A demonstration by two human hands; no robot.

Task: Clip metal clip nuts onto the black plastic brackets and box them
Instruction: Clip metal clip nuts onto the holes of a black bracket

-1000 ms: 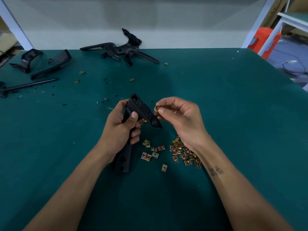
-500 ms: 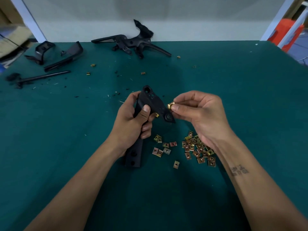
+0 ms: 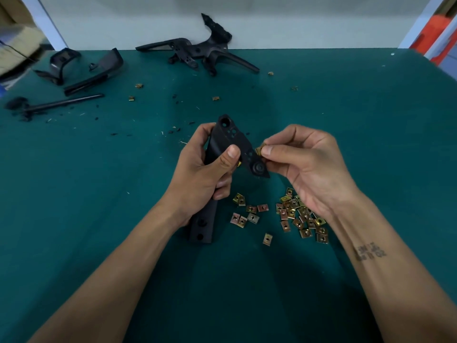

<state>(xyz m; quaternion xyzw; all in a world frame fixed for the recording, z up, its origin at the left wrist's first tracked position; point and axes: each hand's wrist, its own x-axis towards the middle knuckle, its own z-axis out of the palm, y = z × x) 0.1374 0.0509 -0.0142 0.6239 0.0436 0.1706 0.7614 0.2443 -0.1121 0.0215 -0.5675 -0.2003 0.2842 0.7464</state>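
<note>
Fingers (image 3: 268, 150) of the right hand (image 3: 311, 169) were pinched on a clip nut (image 3: 259, 151), held just beside the bracket's (image 3: 232, 142) right edge. The bracket was gripped upright in the left hand (image 3: 200, 174), above the bench (image 3: 99, 194).

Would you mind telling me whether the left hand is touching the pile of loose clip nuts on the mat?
Apart. The head view shows the left hand gripping the black bracket, with green mat visible between it and the clip nuts.
</note>
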